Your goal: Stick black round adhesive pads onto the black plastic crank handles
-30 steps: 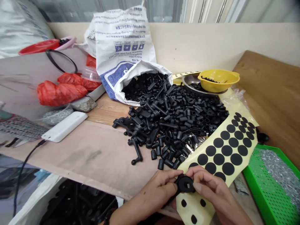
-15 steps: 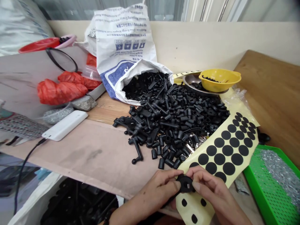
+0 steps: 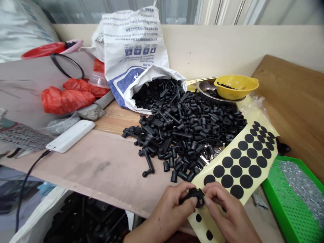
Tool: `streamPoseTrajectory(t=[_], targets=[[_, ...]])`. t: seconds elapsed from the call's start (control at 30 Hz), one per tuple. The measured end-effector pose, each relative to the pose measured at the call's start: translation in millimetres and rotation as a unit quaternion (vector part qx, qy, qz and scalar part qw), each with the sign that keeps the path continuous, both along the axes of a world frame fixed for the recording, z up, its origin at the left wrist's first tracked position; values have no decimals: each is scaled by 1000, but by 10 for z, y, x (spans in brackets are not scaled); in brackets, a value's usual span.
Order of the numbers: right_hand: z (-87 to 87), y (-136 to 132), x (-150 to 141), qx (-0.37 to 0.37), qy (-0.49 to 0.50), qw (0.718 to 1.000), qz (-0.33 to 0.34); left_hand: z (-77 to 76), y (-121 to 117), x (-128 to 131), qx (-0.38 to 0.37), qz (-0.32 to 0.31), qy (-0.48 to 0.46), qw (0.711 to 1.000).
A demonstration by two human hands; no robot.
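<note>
Near the front edge of the table, a round black plastic part (image 3: 199, 196) with a small light slot sits between both hands. My left hand (image 3: 172, 211) is closed on it, the thumb pressing its face. My right hand (image 3: 224, 206) pinches its right edge with thumb and forefinger. Beneath the hands lies a small yellow backing sheet (image 3: 201, 226) with black stickers, partly covered by the right hand. Just beyond, a larger yellow sheet of round black stickers (image 3: 245, 162) slopes away to the right. What the curled fingertips touch behind the part is hidden.
A heap of black plastic parts (image 3: 182, 128) spills from a white sack (image 3: 136, 37). A yellow bowl (image 3: 236, 86) rests on a metal dish at the back. Small metal pieces fill a green tray (image 3: 280, 199) on the right. A white power bank (image 3: 72, 135) lies left.
The round part has tilted and shifted slightly left and up between my fingers. My right hand has moved a little left, and one sticker on the small sheet is no longer visible.
</note>
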State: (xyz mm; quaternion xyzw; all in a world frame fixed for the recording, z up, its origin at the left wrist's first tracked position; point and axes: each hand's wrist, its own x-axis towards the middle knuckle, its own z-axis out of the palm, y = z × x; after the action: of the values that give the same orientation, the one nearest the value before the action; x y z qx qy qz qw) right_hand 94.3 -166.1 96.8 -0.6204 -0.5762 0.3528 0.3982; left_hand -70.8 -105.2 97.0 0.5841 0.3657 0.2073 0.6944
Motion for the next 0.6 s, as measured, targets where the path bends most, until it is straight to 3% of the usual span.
streamPoseTrajectory(t=[0.23,0.4,0.5,0.6], targets=[[11,-28,28,31,-115,992,46,-8,-47,-6,37,17,42,998],[73,-45,37,22,-129,989,68,-18,3,22,37,13,52,998],[104,-49,45,10,-107,992,69,-32,39,45,8,-11,33,999],[108,-23,82,-18,12,999,49,-44,35,29,-1,-14,2,1000]])
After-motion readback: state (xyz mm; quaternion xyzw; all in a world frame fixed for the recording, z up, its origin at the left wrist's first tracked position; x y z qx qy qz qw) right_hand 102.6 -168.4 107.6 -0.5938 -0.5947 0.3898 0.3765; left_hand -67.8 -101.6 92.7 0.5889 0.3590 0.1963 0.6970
